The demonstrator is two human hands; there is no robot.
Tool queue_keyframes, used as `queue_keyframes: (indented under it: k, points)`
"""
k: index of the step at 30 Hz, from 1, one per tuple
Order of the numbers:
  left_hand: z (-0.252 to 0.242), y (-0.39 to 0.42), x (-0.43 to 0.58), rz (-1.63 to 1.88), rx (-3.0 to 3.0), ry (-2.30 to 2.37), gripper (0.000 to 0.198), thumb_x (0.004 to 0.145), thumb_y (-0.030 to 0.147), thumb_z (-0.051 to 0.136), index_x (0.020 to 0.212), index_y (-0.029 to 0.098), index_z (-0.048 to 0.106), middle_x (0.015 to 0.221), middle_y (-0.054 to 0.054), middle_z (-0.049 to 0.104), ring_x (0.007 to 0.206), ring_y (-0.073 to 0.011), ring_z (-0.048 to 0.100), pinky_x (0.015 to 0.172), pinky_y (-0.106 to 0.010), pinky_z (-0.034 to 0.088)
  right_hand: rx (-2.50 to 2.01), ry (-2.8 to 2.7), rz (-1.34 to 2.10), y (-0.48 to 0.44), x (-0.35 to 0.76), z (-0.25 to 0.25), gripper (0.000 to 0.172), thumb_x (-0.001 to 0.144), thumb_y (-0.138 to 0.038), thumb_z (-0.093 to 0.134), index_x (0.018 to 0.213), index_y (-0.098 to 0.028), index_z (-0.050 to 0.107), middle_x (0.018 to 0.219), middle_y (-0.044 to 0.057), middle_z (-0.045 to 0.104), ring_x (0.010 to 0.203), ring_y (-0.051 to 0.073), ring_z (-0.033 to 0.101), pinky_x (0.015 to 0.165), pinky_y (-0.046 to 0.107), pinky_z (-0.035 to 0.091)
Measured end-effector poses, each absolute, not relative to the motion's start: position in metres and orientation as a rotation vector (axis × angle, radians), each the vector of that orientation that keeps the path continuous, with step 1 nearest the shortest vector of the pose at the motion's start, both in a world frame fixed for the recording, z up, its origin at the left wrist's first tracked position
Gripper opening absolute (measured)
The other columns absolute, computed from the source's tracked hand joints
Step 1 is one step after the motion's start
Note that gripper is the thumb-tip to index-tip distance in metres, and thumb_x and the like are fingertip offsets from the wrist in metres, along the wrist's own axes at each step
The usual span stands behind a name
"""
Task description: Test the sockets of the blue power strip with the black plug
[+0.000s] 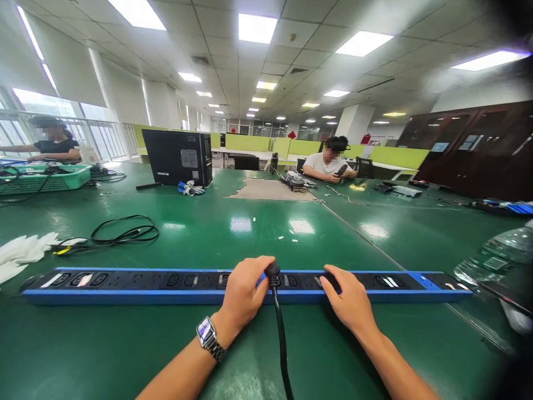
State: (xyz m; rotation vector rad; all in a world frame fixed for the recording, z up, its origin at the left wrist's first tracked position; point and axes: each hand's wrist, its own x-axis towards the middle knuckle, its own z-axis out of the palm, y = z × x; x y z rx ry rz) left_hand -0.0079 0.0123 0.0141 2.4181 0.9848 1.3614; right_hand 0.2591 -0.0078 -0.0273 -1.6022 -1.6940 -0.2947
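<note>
A long blue and black power strip point(125, 280) lies across the green table in front of me. A black plug point(273, 274) stands in one of its middle sockets, its black cable point(283, 344) running toward me. My left hand point(244, 291), with a wristwatch, has its fingers closed around the plug. My right hand point(347, 297) rests flat on the strip just right of the plug, fingers stretched out and holding nothing.
A coiled black cable point(120, 233) and white gloves point(23, 250) lie at left. A plastic bottle point(495, 261) lies at right. Further back stand a black computer case point(177, 157) and a green basket point(45, 178). Two people sit at the far table edges.
</note>
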Motion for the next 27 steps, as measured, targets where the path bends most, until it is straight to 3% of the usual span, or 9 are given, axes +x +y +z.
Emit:
queue_keyframes:
  k: [10, 15, 24, 27]
  points:
    - [0.016, 0.017, 0.088, 0.832, 2.451, 1.129, 0.033, 0.091, 0.018, 0.052, 0.123, 0.021, 0.058, 0.108, -0.006, 0.071, 0.097, -0.0224, 0.065, 0.087, -0.036, 0.053, -1.483, -1.639, -0.178, -0.015, 0.262, -0.033, 0.025, 0.088, -0.033, 0.053, 0.104, -0.021, 0.068, 0.114, 0.01, 0.07, 0.109, 0.026, 0.062, 0.096, 0.051, 0.046]
    - [0.025, 0.016, 0.083, 0.743, 2.55, 1.146, 0.029, 0.09, 0.017, 0.052, 0.118, 0.02, 0.06, 0.106, -0.007, 0.071, 0.096, -0.0231, 0.065, 0.085, -0.035, 0.052, -1.362, -1.745, -0.078, -0.024, 0.253, -0.025, 0.034, 0.085, -0.029, 0.055, 0.118, -0.024, 0.061, 0.129, 0.01, 0.061, 0.12, 0.027, 0.054, 0.1, 0.052, 0.042]
    - [0.034, 0.018, 0.091, 0.536, 2.649, 1.192, 0.024, 0.088, 0.019, 0.053, 0.109, 0.019, 0.064, 0.099, -0.009, 0.072, 0.092, -0.0254, 0.067, 0.081, -0.038, 0.053, -1.269, -1.788, -0.147, -0.024, 0.248, -0.023, 0.048, 0.083, -0.035, 0.06, 0.128, -0.023, 0.052, 0.126, 0.011, 0.062, 0.116, 0.027, 0.057, 0.097, 0.048, 0.046]
    - [0.035, 0.017, 0.083, 0.546, 2.68, 1.109, 0.029, 0.085, 0.02, 0.06, 0.115, 0.019, 0.062, 0.107, -0.009, 0.072, 0.103, -0.0266, 0.064, 0.092, -0.041, 0.05, -1.267, -1.841, -0.209, -0.021, 0.25, -0.027, 0.046, 0.085, -0.036, 0.06, 0.128, -0.024, 0.053, 0.122, 0.01, 0.065, 0.113, 0.025, 0.06, 0.095, 0.045, 0.048]
